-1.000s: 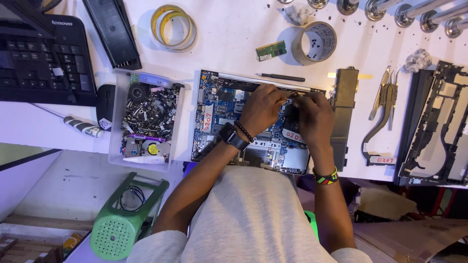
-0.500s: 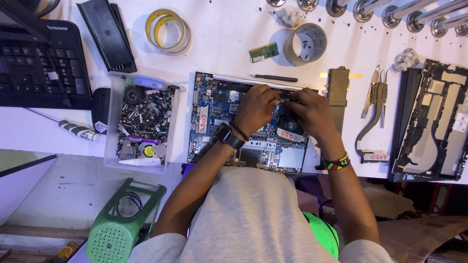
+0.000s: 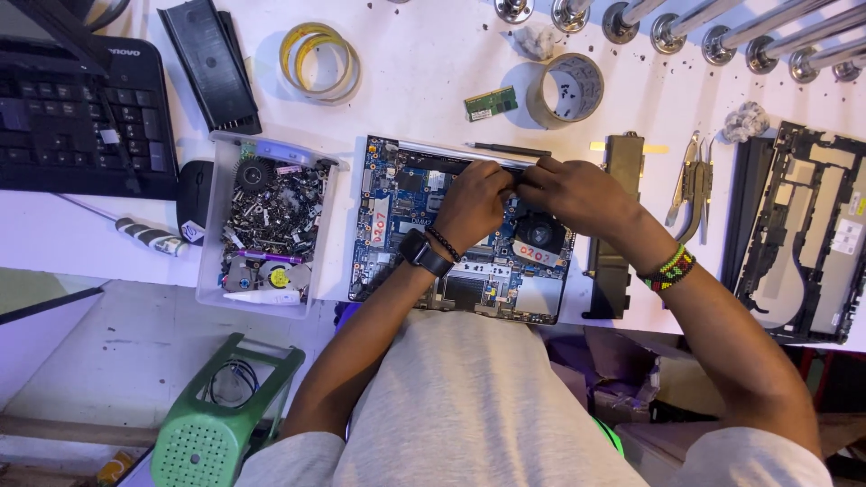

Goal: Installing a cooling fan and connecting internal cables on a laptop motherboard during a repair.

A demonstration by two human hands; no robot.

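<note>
The fingers of both hands are bunched close together at the top edge of an open laptop (image 3: 456,234) – they pinch at something small and dark there, but the bit itself is too tiny to make out. The left hand (image 3: 474,206) curls down with its fingertips tucked in tight. The right hand (image 3: 577,194) comes in from the other side, and its fingertips meet the left ones near a thin dark strip along the top edge. Whether they truly hold a part or just press on it cannot be told.

The laptop lies flat on the white table (image 3: 415,81), right in front of the person, with its blue board showing. A round black fan (image 3: 538,236) sits in it, just under the right hand. The left wrist wears a dark watch (image 3: 424,252) and the right wrist a bright bead band (image 3: 668,269).

It looks like the step in hand is working a small piece loose, or fitting it in, at the top edge of the board. The next move likely calls for a gentle, steady pull or push – small parts like this can bend or snap.

A clear tray of screws and bits (image 3: 269,225) sits just left of the laptop. A thin black tool (image 3: 508,150) lies just above it. Two rolls of tape (image 3: 568,90) and pliers (image 3: 693,180) lie further out
</note>
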